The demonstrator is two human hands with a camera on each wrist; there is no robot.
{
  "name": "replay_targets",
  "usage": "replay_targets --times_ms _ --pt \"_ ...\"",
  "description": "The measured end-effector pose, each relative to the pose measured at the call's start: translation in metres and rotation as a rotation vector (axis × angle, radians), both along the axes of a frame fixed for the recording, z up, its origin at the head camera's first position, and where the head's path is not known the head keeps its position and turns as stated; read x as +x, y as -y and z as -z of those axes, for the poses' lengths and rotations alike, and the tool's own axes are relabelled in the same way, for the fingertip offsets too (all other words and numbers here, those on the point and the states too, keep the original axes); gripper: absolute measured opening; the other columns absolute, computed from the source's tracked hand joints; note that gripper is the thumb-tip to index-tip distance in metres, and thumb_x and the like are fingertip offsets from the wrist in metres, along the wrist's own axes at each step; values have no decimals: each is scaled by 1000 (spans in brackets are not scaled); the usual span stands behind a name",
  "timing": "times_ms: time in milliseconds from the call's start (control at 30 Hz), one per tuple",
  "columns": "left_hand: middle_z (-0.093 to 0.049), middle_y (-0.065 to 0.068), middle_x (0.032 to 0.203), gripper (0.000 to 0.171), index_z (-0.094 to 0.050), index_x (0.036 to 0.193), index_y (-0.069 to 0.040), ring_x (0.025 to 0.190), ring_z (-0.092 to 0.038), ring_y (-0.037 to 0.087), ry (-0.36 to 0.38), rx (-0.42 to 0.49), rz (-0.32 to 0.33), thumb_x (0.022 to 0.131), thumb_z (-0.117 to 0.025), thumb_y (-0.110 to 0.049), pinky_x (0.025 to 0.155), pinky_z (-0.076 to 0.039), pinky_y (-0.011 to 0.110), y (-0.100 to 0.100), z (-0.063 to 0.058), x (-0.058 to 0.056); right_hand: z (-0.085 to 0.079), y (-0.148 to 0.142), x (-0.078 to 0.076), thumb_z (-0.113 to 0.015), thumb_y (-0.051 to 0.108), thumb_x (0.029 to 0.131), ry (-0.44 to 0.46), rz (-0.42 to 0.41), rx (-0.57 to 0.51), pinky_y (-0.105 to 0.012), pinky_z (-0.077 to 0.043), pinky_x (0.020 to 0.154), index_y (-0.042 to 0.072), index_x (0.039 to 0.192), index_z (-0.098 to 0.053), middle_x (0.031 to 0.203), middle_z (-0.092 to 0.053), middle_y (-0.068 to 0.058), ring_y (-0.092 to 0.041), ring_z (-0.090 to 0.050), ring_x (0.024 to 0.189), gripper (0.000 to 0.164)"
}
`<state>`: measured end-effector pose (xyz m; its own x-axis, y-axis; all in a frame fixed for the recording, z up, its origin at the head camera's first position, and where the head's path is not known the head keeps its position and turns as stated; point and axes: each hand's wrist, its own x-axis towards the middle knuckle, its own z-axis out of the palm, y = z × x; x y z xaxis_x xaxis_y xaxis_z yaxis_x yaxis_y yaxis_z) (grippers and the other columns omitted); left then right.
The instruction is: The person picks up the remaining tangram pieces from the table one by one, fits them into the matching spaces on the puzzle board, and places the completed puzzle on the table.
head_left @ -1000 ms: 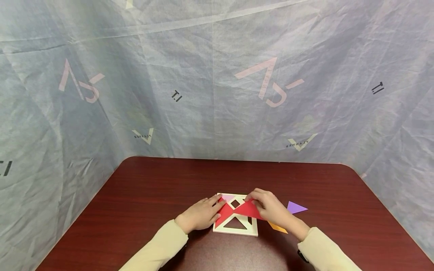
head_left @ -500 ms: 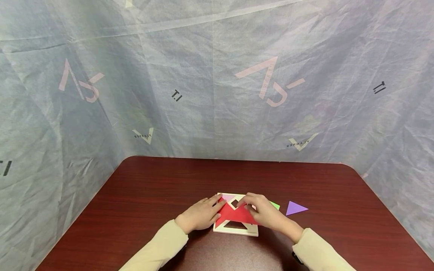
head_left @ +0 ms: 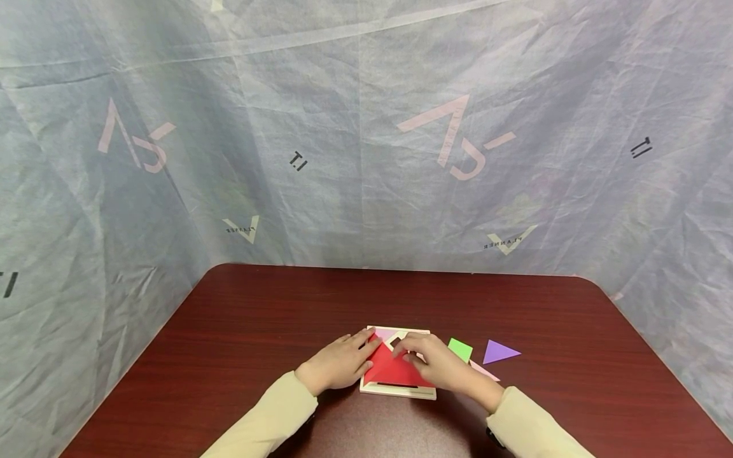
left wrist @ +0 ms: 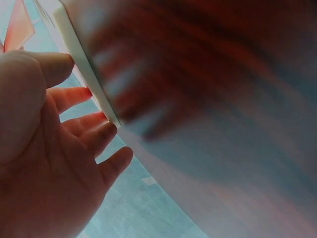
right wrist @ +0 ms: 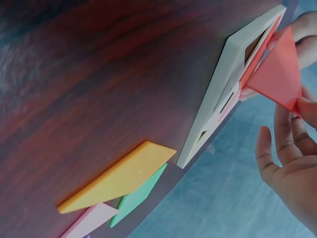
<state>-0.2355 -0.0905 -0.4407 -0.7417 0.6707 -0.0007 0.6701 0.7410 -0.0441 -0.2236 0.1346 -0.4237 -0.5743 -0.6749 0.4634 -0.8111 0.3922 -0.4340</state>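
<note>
My right hand [head_left: 438,361] pinches a large red triangle [right wrist: 280,72] between thumb and fingers. The triangle is tilted over the right and near part of a white tangram tray [head_left: 424,395]. My left hand [head_left: 336,362] rests on the tray's left side, its fingers spread over a second red triangle [head_left: 373,366] lying in the tray. A small pink-lilac piece [head_left: 386,333] sits at the tray's far left corner. Beside it shows a dark square opening, partly behind my right fingers. In the left wrist view, my fingertips are right at the tray's edge [left wrist: 81,57].
Right of the tray on the dark red table [head_left: 275,305] lie a green square [head_left: 460,349], a pink piece [head_left: 485,371] and a purple triangle [head_left: 501,352]. An orange parallelogram [right wrist: 121,178] shows in the right wrist view. A grey cloth [head_left: 355,210] hangs behind the table.
My right hand has moved left and nearer, bringing the red triangle over the tray's near opening. The green square and pink piece have come into view. My left hand has stayed put.
</note>
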Motion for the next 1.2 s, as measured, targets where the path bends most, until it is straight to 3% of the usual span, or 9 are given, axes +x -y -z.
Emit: replay_targets --times_ms 333,667,1200 --pt "-36 9 145 46 -40 139 -14 132 -38 21 13 2 -11 96 -42 -31 104 -37 40 0 0 0 3 2 1 -57 -16 75 64 11 37 -19 -48 67 7 88 -66 84 -66 -1 -8 -56 74 28" --pt "-36 9 145 46 -40 139 -14 132 -38 21 2 -5 -9 96 -42 -31 104 -37 39 0 1 0 4 6 2 -58 -14 76 68 8 56 -25 -49 72 8 87 -66 84 -66 0 -11 -58 80 26" --pt "-37 10 144 46 -41 138 -13 131 -39 22 7 0 1 96 -43 -30 103 -38 40 0 -1 2 6 8 -1 -57 -13 78 120 0 72 -21 -50 71 7 89 -66 86 -66 -2 -11 -58 80 24"
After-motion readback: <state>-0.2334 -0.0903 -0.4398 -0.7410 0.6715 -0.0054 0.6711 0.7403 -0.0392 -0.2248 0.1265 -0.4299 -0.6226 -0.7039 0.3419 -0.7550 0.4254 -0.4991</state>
